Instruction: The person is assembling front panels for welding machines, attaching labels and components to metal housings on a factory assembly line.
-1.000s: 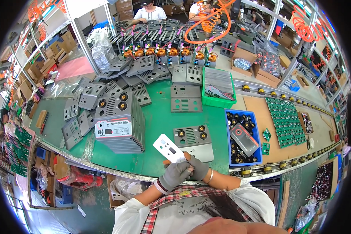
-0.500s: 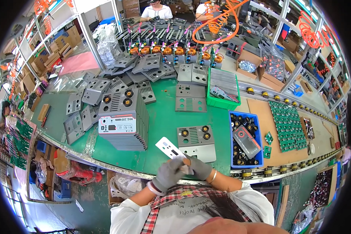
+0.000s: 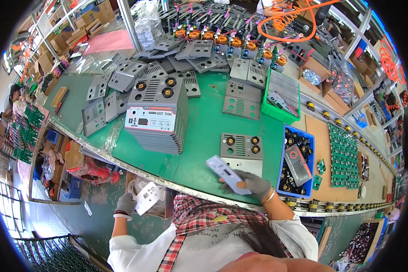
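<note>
Down beside the bench's front edge, my gloved left hand [image 3: 127, 203] is closed on a thin white sheet with cut-out holes [image 3: 148, 197]. My gloved right hand [image 3: 255, 185] grips a pale label sheet [image 3: 225, 173] with a dark window, tilted above the green bench top. Just beyond it lies a grey metal panel [image 3: 242, 144] with slots and brass-centred black sockets; its near part is partly behind the label and hand. To the left stands a stack of similar grey panels [image 3: 179, 122], the top one carrying a printed front label.
Loose grey panels [image 3: 129, 75] are heaped at the far left. On the right are a green bin [image 3: 280, 113] and a blue bin [image 3: 299, 194] of black sockets. Green circuit boards [image 3: 344, 156] lie farther right. An open box [image 3: 167, 204] sits below the bench edge.
My hands have separated. The left one moved left and down past the bench edge with the white sheet, while the right keeps the label sheet. The view has shifted too.
</note>
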